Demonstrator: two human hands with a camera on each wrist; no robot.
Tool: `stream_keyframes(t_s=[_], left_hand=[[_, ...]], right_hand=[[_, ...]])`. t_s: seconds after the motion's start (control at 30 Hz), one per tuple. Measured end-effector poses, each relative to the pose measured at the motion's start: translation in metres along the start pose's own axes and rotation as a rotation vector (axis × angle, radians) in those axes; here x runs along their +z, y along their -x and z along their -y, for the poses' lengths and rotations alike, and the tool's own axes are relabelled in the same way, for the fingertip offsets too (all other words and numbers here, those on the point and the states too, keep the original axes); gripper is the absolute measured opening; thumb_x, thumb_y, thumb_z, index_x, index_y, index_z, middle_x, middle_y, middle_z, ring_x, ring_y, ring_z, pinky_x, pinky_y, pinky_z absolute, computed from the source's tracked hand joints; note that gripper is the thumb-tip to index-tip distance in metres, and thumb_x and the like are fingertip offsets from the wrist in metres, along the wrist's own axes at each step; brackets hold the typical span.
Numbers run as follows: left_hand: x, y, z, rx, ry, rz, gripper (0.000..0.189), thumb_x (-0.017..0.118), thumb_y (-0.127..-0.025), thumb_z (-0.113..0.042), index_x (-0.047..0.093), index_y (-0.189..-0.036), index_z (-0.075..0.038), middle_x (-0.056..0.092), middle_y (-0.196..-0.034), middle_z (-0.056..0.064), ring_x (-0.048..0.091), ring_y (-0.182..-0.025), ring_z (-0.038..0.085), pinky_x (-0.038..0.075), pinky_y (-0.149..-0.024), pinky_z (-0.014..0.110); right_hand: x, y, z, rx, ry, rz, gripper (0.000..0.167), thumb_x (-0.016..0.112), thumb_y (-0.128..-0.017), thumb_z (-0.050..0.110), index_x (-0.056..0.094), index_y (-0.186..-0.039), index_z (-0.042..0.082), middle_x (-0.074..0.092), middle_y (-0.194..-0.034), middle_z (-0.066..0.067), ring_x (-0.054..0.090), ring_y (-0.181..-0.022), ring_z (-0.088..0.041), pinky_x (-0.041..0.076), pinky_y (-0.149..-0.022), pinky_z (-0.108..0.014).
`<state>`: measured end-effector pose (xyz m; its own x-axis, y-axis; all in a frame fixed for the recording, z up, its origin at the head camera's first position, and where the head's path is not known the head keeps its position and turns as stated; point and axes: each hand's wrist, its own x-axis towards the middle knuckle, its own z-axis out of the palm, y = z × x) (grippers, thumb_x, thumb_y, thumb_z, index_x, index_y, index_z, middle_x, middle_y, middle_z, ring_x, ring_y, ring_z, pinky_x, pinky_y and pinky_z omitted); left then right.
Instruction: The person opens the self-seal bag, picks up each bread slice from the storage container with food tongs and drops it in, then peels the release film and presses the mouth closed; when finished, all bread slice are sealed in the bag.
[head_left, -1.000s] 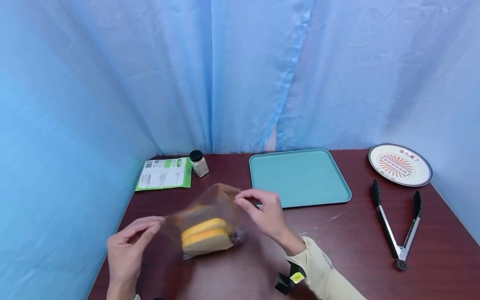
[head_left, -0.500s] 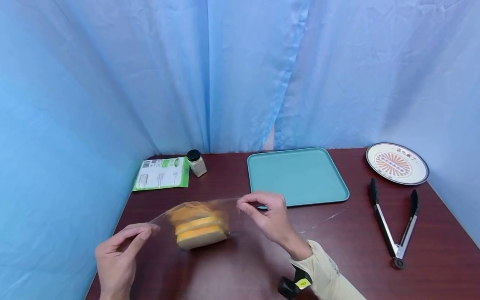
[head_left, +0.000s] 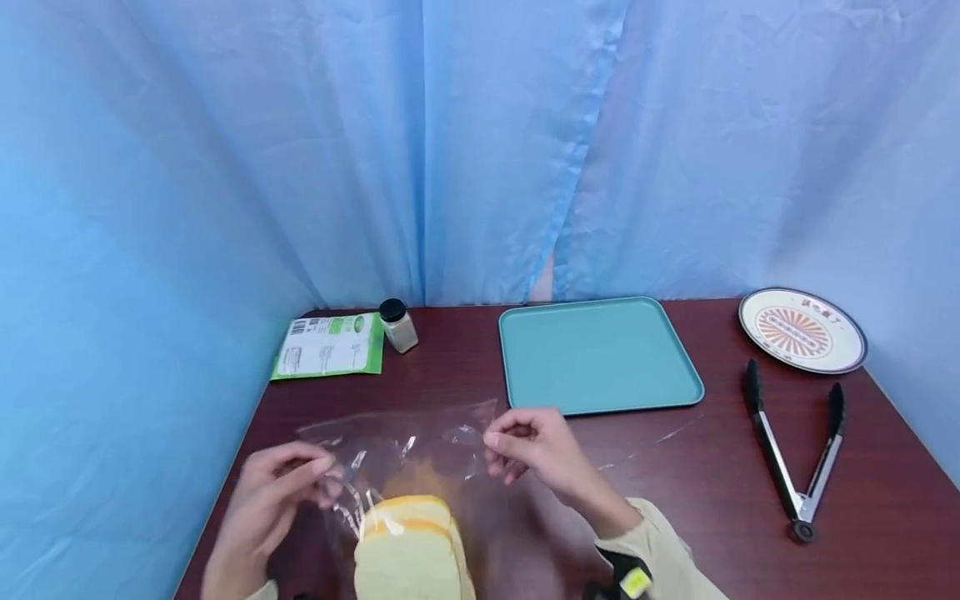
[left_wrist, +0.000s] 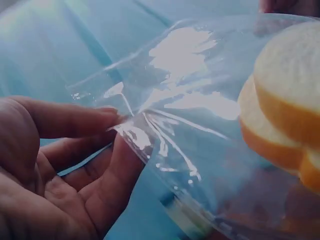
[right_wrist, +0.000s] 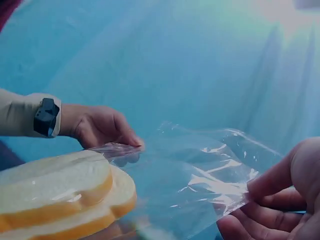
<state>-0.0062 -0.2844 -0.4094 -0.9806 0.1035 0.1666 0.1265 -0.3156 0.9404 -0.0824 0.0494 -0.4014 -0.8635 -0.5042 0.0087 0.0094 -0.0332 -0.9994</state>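
Observation:
A clear plastic bag hangs between my two hands, with thick bread slices inside it at the near end. My left hand pinches the bag's left edge between thumb and index finger; the left wrist view shows creases fanning out from that pinch across the bag. On the opposite edge, my right hand pinches the film the same way, other fingers curled behind. In the right wrist view the slices lie stacked, pale with orange-brown crusts. The lower end of the bread is cut off in the head view.
At the back left lie a green and white packet and a black-capped jar. A teal tray is at back centre. To the right are a patterned plate and spread black-tipped tongs. Blue curtains enclose the table.
The bag has swung toward me, so the slices now show their broad face instead of their edges. Both hands have tipped with it, and the left has shifted slightly right.

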Motion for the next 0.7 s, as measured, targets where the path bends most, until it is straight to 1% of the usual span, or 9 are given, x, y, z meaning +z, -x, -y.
stream_keyframes(t_s=[0.07, 0.1, 0.17, 0.23, 0.3, 0.37, 0.43, 0.57, 0.7], left_hand=[[-0.010, -0.018, 0.020, -0.188, -0.027, -0.094, 0.038, 0.049, -0.095, 0.015, 0.076, -0.090, -0.011, 0.075, -0.081, -0.002, 0.071, -0.066, 0.008, 0.058, -0.056, 0.025], [-0.016, -0.027, 0.031, -0.257, -0.049, -0.139, 0.035, 0.052, -0.095, 0.011, 0.076, -0.087, -0.013, 0.074, -0.080, -0.004, 0.070, -0.065, 0.007, 0.058, -0.056, 0.025], [-0.026, -0.043, 0.051, -0.367, -0.125, -0.217, 0.027, 0.058, -0.095, 0.005, 0.074, -0.084, -0.014, 0.071, -0.077, -0.006, 0.068, -0.063, 0.006, 0.057, -0.056, 0.025], [-0.034, -0.058, 0.068, -0.456, -0.213, -0.247, 0.018, 0.061, -0.095, 0.000, 0.073, -0.086, -0.011, 0.070, -0.075, -0.005, 0.067, -0.063, 0.008, 0.057, -0.057, 0.026], [-0.042, -0.071, 0.080, -0.523, -0.289, -0.240, 0.010, 0.062, -0.096, -0.005, 0.071, -0.092, -0.004, 0.071, -0.074, -0.004, 0.068, -0.063, 0.009, 0.057, -0.058, 0.026], [-0.047, -0.081, 0.089, -0.562, -0.341, -0.230, 0.011, 0.063, -0.096, -0.007, 0.069, -0.099, 0.002, 0.071, -0.073, -0.002, 0.069, -0.061, 0.010, 0.057, -0.058, 0.026], [-0.049, -0.090, 0.093, -0.578, -0.373, -0.228, 0.016, 0.063, -0.096, -0.008, 0.066, -0.105, 0.006, 0.071, -0.073, -0.002, 0.069, -0.060, 0.010, 0.057, -0.057, 0.025], [-0.050, -0.102, 0.095, -0.574, -0.418, -0.243, 0.025, 0.065, -0.096, -0.012, 0.063, -0.111, 0.007, 0.070, -0.073, -0.004, 0.068, -0.059, 0.009, 0.057, -0.056, 0.025], [-0.051, -0.109, 0.095, -0.563, -0.465, -0.254, 0.028, 0.067, -0.095, -0.014, 0.064, -0.114, 0.007, 0.068, -0.076, -0.004, 0.068, -0.060, 0.008, 0.057, -0.058, 0.025]], right_hand=[[-0.005, -0.021, -0.026, 0.135, -0.017, -0.035, 0.027, 0.065, -0.093, 0.005, 0.061, -0.101, -0.020, 0.069, -0.070, -0.001, 0.067, -0.059, -0.008, 0.056, -0.053, -0.026], [-0.007, -0.031, -0.039, 0.176, -0.007, -0.059, 0.026, 0.065, -0.093, 0.005, 0.061, -0.102, -0.019, 0.068, -0.070, 0.000, 0.066, -0.058, -0.008, 0.055, -0.053, -0.025], [-0.012, -0.051, -0.062, 0.244, 0.037, -0.108, 0.022, 0.064, -0.093, 0.004, 0.063, -0.101, -0.016, 0.068, -0.069, 0.000, 0.064, -0.056, -0.008, 0.055, -0.053, -0.025], [-0.017, -0.069, -0.079, 0.294, 0.111, -0.154, 0.015, 0.063, -0.093, 0.004, 0.067, -0.097, -0.011, 0.067, -0.069, -0.002, 0.062, -0.054, -0.009, 0.055, -0.052, -0.026], [-0.020, -0.082, -0.090, 0.339, 0.179, -0.191, 0.012, 0.062, -0.092, 0.002, 0.069, -0.093, -0.007, 0.067, -0.068, -0.004, 0.061, -0.051, -0.009, 0.055, -0.050, -0.026], [-0.021, -0.091, -0.095, 0.372, 0.225, -0.211, 0.012, 0.061, -0.091, 0.001, 0.070, -0.090, -0.006, 0.067, -0.067, -0.006, 0.060, -0.049, -0.010, 0.054, -0.049, -0.026], [-0.021, -0.097, -0.096, 0.385, 0.254, -0.221, 0.011, 0.060, -0.091, 0.000, 0.069, -0.089, -0.006, 0.066, -0.065, -0.007, 0.061, -0.048, -0.010, 0.055, -0.048, -0.026], [-0.020, -0.105, -0.092, 0.387, 0.279, -0.220, 0.012, 0.060, -0.091, 0.002, 0.069, -0.092, -0.006, 0.065, -0.063, -0.006, 0.061, -0.048, -0.010, 0.055, -0.049, -0.027], [-0.020, -0.112, -0.089, 0.374, 0.290, -0.237, 0.013, 0.061, -0.092, 0.006, 0.069, -0.096, -0.003, 0.067, -0.069, -0.007, 0.060, -0.050, -0.011, 0.055, -0.050, -0.027]])
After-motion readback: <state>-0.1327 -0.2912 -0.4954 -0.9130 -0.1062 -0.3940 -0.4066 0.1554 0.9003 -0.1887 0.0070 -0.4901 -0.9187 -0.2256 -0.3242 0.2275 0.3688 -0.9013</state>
